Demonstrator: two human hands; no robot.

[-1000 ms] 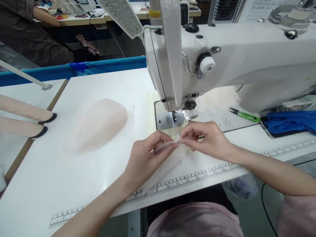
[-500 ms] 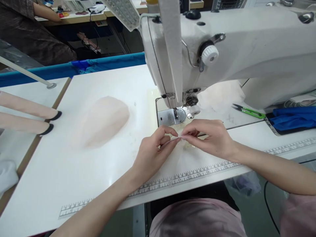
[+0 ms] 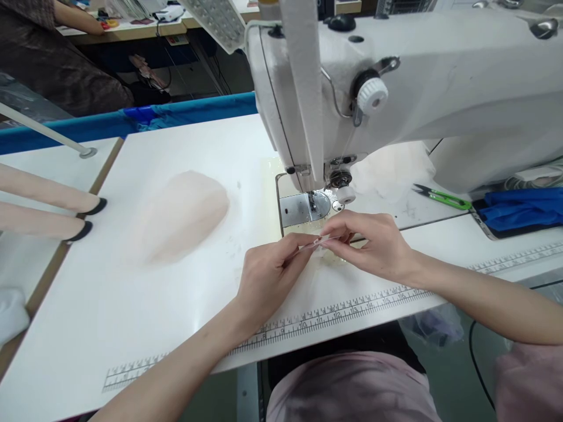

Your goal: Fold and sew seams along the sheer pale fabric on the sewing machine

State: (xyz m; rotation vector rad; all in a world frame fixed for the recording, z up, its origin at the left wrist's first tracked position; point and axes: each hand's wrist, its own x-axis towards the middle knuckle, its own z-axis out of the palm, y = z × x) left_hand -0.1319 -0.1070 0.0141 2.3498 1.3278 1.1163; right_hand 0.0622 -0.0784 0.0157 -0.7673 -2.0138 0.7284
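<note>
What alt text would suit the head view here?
Both hands, left hand and right hand, pinch a small sheer fabric piece between their fingers, just in front of a white sewing machine. A pale fabric pile lies to the left on the white table, green thread snips to the right.

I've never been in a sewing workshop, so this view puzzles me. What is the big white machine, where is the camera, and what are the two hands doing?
The camera sits on the person's head, looking forward and down at their own bare hands. The big white body is an industrial sewing machine; its needle area stands just beyond the hands. The left hand and right hand meet fingertip to fingertip, pinching a thin, pale piece of sheer fabric between them. On the white table lie a pile of pinkish sheer fabric, green thread snips, blue cloth and a printed ruler along the front edge. Another person sits at the top left.
</note>
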